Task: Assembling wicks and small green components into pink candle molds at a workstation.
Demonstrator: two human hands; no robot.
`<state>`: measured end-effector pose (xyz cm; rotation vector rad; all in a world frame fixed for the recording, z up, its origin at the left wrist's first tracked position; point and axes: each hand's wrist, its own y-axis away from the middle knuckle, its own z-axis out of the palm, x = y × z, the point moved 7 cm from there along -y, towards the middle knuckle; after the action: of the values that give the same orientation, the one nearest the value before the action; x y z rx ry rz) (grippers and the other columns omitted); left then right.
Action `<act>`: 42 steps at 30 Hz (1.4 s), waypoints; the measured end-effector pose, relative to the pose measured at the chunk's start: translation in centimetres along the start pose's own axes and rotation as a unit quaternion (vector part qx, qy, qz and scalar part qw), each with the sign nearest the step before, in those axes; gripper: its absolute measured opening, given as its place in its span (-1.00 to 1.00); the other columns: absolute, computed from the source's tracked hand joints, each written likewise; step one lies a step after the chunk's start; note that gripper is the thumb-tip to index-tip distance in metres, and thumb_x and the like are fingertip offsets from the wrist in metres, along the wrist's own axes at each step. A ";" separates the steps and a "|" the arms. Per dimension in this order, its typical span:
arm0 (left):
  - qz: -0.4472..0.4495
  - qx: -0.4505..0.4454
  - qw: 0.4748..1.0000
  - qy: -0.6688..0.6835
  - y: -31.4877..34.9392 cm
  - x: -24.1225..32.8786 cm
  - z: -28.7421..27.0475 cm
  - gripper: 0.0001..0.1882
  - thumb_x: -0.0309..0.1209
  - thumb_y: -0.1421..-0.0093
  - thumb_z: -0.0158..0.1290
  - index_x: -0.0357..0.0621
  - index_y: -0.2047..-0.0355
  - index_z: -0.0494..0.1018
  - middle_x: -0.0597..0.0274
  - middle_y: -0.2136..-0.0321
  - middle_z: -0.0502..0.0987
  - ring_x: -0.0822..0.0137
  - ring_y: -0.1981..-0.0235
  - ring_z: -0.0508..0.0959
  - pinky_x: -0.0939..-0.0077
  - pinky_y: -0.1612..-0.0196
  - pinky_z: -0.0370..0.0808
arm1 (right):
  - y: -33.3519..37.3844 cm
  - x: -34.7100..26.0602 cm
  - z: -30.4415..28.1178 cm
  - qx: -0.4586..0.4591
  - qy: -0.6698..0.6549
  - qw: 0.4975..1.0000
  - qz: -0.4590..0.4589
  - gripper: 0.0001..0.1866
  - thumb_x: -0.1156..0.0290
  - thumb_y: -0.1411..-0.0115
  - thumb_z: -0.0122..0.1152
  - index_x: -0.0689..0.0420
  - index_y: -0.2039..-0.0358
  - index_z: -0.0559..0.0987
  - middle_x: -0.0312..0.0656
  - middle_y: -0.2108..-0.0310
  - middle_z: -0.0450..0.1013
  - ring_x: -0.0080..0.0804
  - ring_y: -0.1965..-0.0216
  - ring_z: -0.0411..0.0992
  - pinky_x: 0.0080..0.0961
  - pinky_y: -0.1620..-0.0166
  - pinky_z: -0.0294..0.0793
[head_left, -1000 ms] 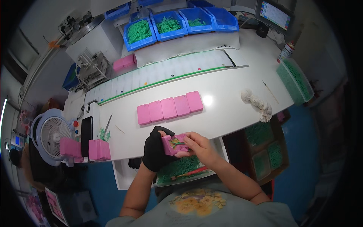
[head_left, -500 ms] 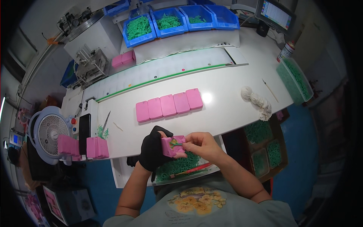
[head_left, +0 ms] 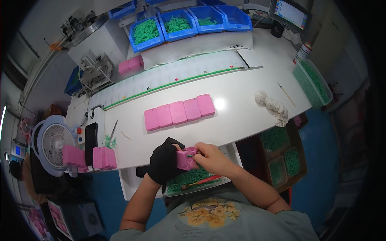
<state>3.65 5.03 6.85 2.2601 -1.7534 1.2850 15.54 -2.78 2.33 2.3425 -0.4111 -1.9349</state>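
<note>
down at the near edge of the white bench, both hands meet over one pink block. the left hand, in a black glove, is closed around the block's left end and holds it tilted just above a tray of small green parts. the right hand, bare, has its fingers pinched against the block's upper right edge; what sits between the fingertips is too small to tell. a red-handled tool lies across the green parts in the tray, just under the right wrist.

farther up the bench, five more pink blocks lie flat in a row, touching side by side. a bundle of white cord rests to the right of them. at the left end stand several upright pink blocks, beside a small white fan. blue bins of green parts line the far side.
</note>
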 end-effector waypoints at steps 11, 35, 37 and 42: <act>0.015 0.067 0.997 0.029 1.5 -0.6 -0.9 -0.10 0.08 0.52 0.45 -0.16 0.32 0.18 0.19 0.36 0.40 0.35 0.38 0.47 0.49 0.33 0.44 | 1.1 -3.2 -1.9 -0.004 0.010 0.999 -0.053 -0.70 0.22 -0.31 0.03 0.20 0.23 0.58 -0.01 0.10 0.49 -0.26 0.09 0.46 -0.38 0.03 0.40; -0.233 0.038 0.838 0.492 0.6 -2.4 2.2 0.09 0.39 0.30 0.16 -0.28 -0.01 0.21 0.05 0.08 0.45 0.28 0.02 0.51 0.36 -0.02 0.51 | 0.4 -1.8 -1.9 0.039 -0.086 0.989 -0.117 -0.88 0.40 -0.30 0.09 0.19 0.28 0.48 -0.03 -0.14 0.26 -0.48 0.03 0.40 -0.49 -0.03 0.44; -0.224 0.022 0.848 0.480 0.7 -2.7 2.5 0.11 0.39 0.28 0.17 -0.30 -0.03 0.21 0.06 0.07 0.45 0.28 0.02 0.51 0.37 -0.02 0.51 | 0.1 -1.8 -1.6 0.032 -0.109 0.987 -0.116 -0.84 0.35 -0.28 0.11 0.19 0.32 0.48 -0.01 -0.11 0.30 -0.33 -0.03 0.36 -0.40 -0.05 0.41; -0.211 -0.063 0.873 0.435 0.3 -1.3 2.3 0.10 0.40 0.19 0.14 -0.32 -0.10 0.26 0.16 0.05 0.42 0.35 0.00 0.45 0.43 -0.03 0.42 | -0.1 -2.2 -2.8 0.009 -0.038 0.993 -0.110 -0.82 0.32 -0.23 0.13 0.18 0.38 0.48 0.00 -0.06 0.37 -0.21 -0.09 0.33 -0.31 -0.04 0.39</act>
<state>4.71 4.90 4.34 1.4550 -0.9219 1.6248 17.92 -2.41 5.00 2.4219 -0.1832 -2.1278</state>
